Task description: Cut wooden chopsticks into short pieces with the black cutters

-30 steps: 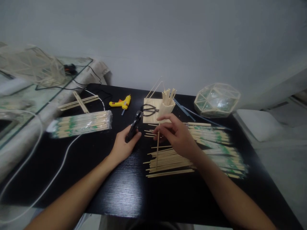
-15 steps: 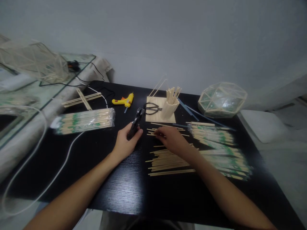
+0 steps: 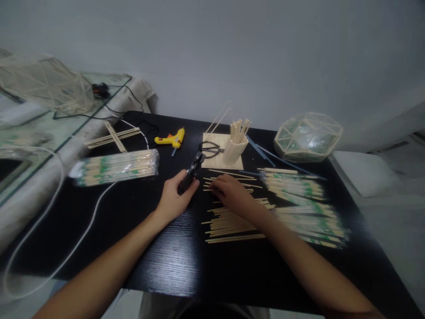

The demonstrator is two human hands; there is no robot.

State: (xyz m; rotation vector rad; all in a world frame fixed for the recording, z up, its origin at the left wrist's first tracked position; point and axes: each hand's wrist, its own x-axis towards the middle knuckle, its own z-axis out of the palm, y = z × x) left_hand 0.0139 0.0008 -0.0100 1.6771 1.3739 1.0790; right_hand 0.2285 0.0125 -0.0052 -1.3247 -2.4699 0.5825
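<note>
My left hand [image 3: 175,192] is closed around a black hand tool [image 3: 192,172] that points up and to the right. Fingers bent together, my right hand [image 3: 229,190] rests over the upper group of loose wooden sticks [image 3: 232,173]; whether a stick is pinched there I cannot make out. A larger group of loose sticks [image 3: 229,226] lies below it, partly under my right forearm. Beyond the hands, a wooden board [image 3: 207,162] carries black scissors [image 3: 211,149] and a stick-walled holder [image 3: 233,153] full of upright sticks.
A yellow glue gun [image 3: 171,138] lies left of the board. Plastic-wrapped sticks [image 3: 119,167] are at the left, with more packs [image 3: 312,221] at the right. A faceted wood-framed shape [image 3: 308,137] stands back right. A white cable [image 3: 93,221] loops across the left side.
The black tool in my left hand has tilted further to the right. My right hand has shifted slightly left over the sticks.
</note>
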